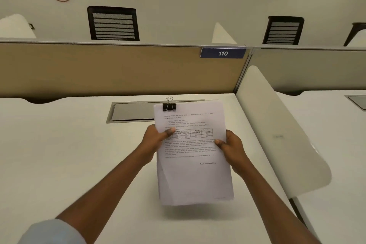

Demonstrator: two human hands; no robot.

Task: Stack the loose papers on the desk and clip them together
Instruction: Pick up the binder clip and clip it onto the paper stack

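Both hands hold the stack of white printed papers (194, 152) above the white tabletop (59, 154): left hand (158, 136) grip closed on its left edge, right hand (229, 146) on its right edge. A black binder clip (169, 106) clamps the stack's top-left corner, before the grey recessed tabletop tray (130, 112).

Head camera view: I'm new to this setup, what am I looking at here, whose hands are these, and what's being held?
There is one picture, from a camera worn on a person's head, looking down at their bare hands; no robot. The left hand and right hand hold a stack of printed papers by its sides, above a white desk. A black binder clip already grips the stack's top left corner. Behind it a grey flap is set into the desk, and a divider carries a sign reading 110.
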